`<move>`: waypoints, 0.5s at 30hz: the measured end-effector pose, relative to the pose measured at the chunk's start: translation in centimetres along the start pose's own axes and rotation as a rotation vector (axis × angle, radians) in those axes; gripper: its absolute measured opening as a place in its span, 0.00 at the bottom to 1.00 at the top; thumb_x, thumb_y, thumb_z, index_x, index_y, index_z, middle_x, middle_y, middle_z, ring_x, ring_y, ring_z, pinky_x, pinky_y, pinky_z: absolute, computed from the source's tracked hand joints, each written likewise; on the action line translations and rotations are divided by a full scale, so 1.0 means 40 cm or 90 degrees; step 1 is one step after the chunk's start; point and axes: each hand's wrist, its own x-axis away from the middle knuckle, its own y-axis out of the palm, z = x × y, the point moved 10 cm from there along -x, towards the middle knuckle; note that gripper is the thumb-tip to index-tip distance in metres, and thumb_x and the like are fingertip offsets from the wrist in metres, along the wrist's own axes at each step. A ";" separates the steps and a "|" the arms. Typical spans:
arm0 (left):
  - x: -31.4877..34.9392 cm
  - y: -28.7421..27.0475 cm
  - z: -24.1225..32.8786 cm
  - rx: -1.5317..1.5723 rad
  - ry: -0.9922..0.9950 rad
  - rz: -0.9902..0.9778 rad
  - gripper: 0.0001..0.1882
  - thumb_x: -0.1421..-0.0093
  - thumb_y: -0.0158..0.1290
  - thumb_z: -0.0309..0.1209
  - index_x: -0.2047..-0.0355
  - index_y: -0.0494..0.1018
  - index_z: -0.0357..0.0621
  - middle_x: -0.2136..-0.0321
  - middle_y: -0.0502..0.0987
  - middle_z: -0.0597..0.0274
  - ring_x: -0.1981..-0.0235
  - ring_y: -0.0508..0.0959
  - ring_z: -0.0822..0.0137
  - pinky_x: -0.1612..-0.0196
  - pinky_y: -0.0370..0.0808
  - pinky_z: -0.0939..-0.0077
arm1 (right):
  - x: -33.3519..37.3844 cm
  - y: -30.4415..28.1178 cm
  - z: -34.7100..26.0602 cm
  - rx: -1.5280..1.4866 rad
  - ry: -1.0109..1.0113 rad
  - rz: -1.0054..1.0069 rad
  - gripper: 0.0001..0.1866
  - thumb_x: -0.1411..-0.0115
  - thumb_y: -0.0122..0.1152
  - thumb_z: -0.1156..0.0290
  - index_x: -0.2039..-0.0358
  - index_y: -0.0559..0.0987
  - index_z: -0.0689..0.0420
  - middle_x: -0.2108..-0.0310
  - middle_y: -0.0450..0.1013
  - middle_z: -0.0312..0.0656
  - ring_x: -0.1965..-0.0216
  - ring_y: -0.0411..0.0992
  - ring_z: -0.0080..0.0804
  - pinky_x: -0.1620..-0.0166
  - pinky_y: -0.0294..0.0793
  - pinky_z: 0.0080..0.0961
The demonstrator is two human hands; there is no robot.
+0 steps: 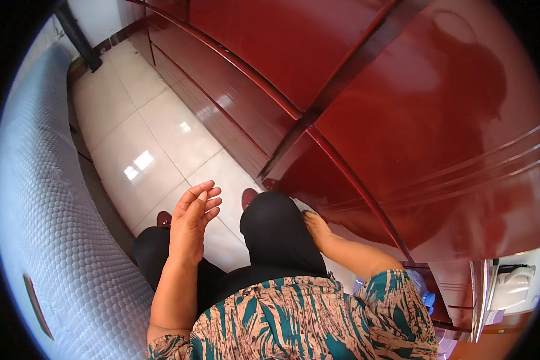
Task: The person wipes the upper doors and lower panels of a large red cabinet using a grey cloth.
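Observation:
My left hand (197, 213) is raised above the tiled floor, over my left leg. Its fingers are loosely bent with gaps between them, and nothing is in it. On the other side, my right hand (315, 230) hangs low beside my right knee (275, 225), close to the glossy dark red cabinet (366, 150). The knee and the hand's angle hide most of its fingers, so what it touches or holds does not show. Black trousers cover my legs, and dark red shoes (249, 197) show beyond them.
A bed with a pale blue quilted cover (48, 198) runs along the left. Between it and the cabinet lies a narrow strip of shiny floor tiles (117, 135). A dark pole (81, 39) stands at the far end. A blue plastic item (428, 300) is behind my right arm.

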 end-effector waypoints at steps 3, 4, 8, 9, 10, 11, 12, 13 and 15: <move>-0.011 -0.011 0.077 -0.016 0.045 0.006 0.17 0.35 0.48 0.34 0.50 0.70 0.39 0.57 0.76 0.60 0.59 0.76 0.72 0.54 0.73 0.79 | -0.141 0.000 0.032 -0.073 0.052 -0.020 0.23 0.39 0.40 0.63 0.44 0.70 0.51 0.45 0.67 0.37 0.41 0.61 0.26 0.37 0.49 0.29; -0.014 -0.023 0.101 -0.021 0.058 0.012 0.17 0.35 0.48 0.34 0.49 0.70 0.39 0.57 0.76 0.59 0.60 0.77 0.73 0.54 0.73 0.79 | -0.177 0.004 0.038 -0.121 0.052 -0.077 0.24 0.39 0.40 0.63 0.43 0.69 0.52 0.44 0.66 0.37 0.41 0.61 0.26 0.37 0.48 0.29; -0.044 -0.071 0.161 -0.028 0.095 0.060 0.17 0.35 0.48 0.33 0.49 0.69 0.37 0.57 0.76 0.58 0.60 0.77 0.73 0.56 0.74 0.81 | -0.265 0.000 0.062 -0.241 0.064 -0.066 0.19 0.40 0.40 0.61 0.55 0.76 0.52 0.53 0.71 0.40 0.47 0.67 0.29 0.42 0.55 0.25; -0.052 -0.095 0.146 -0.025 0.075 0.091 0.17 0.35 0.48 0.33 0.49 0.70 0.38 0.57 0.76 0.59 0.60 0.77 0.73 0.55 0.73 0.80 | -0.285 0.006 0.065 -0.257 0.073 -0.051 0.19 0.41 0.40 0.62 0.56 0.76 0.53 0.54 0.71 0.41 0.48 0.67 0.30 0.43 0.56 0.26; -0.055 -0.121 0.124 -0.022 0.055 0.122 0.16 0.36 0.49 0.33 0.50 0.70 0.39 0.58 0.77 0.60 0.60 0.76 0.73 0.54 0.72 0.79 | -0.302 0.013 0.066 -0.275 0.083 -0.037 0.18 0.41 0.40 0.63 0.58 0.77 0.54 0.55 0.72 0.42 0.48 0.68 0.31 0.43 0.56 0.26; -0.054 -0.142 0.109 -0.019 0.034 0.152 0.16 0.36 0.49 0.33 0.50 0.71 0.40 0.58 0.77 0.60 0.60 0.76 0.73 0.54 0.71 0.79 | -0.318 0.021 0.066 -0.293 0.093 -0.024 0.18 0.41 0.40 0.63 0.59 0.78 0.55 0.55 0.72 0.43 0.49 0.68 0.32 0.43 0.57 0.27; -0.053 -0.144 0.094 -0.018 0.023 0.142 0.16 0.36 0.49 0.33 0.50 0.70 0.39 0.58 0.77 0.60 0.60 0.76 0.73 0.54 0.72 0.79 | -0.330 0.023 0.057 -0.273 0.100 0.033 0.18 0.41 0.40 0.64 0.60 0.78 0.55 0.56 0.73 0.44 0.50 0.69 0.32 0.43 0.58 0.27; -0.050 -0.132 0.084 -0.016 0.013 0.131 0.17 0.36 0.49 0.33 0.49 0.70 0.38 0.57 0.76 0.59 0.60 0.77 0.72 0.55 0.73 0.79 | -0.333 0.030 0.051 -0.251 0.109 0.091 0.18 0.41 0.40 0.64 0.61 0.78 0.56 0.57 0.73 0.44 0.50 0.69 0.33 0.44 0.58 0.28; -0.049 -0.089 0.074 -0.019 -0.012 0.091 0.17 0.36 0.49 0.34 0.50 0.70 0.38 0.57 0.76 0.58 0.60 0.77 0.72 0.55 0.73 0.79 | -0.336 0.054 0.040 -0.251 0.131 0.139 0.18 0.41 0.41 0.65 0.61 0.79 0.57 0.57 0.73 0.44 0.50 0.69 0.34 0.44 0.59 0.29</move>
